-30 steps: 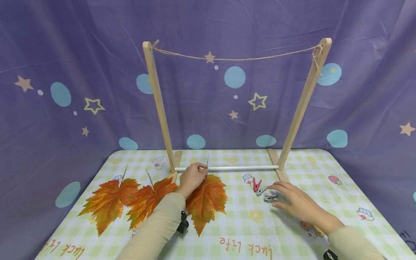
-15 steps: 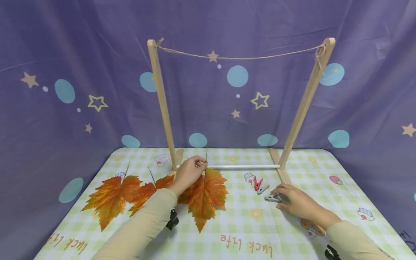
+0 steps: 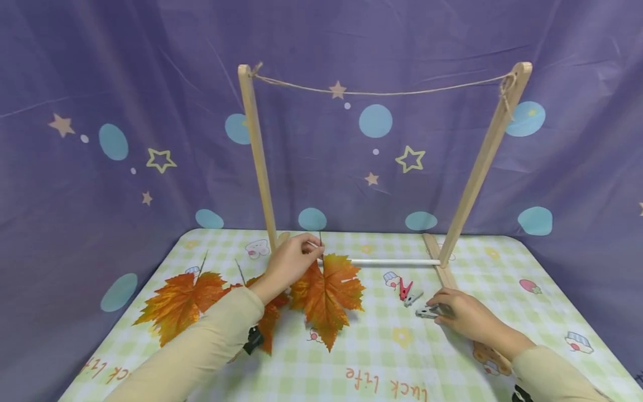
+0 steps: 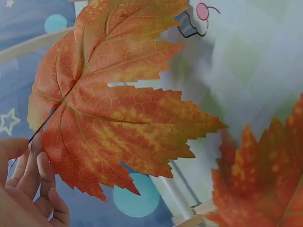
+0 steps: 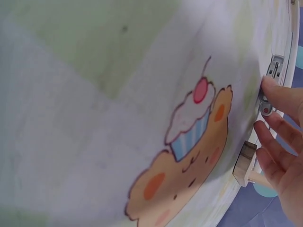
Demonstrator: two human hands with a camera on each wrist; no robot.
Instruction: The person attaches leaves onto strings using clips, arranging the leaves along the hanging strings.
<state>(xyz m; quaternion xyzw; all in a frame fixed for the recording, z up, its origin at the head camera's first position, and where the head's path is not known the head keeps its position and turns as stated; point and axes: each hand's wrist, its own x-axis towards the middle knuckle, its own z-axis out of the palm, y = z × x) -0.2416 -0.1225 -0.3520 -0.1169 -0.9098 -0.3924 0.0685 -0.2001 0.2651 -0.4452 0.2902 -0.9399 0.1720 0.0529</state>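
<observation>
My left hand (image 3: 293, 261) pinches the thin stem (image 4: 43, 123) of an orange leaf (image 3: 329, 298) between thumb and fingers; the leaf spreads toward me, before the white rod (image 3: 397, 262), and whether its tip meets the checked table (image 3: 382, 354) I cannot tell; my right hand (image 3: 472, 318) pinches a grey clip (image 3: 427, 311) low over the table, thumb against its side; just beyond, a red clip (image 3: 404, 290) and a second grey clip (image 3: 413, 298) lie side by side; a second leaf (image 3: 183, 301) rests at far left; a third leaf (image 3: 271, 320), partly hidden by my left sleeve (image 3: 201, 335), lies between; twine (image 3: 377, 93) spans the wooden frame (image 3: 474, 187) above.
</observation>
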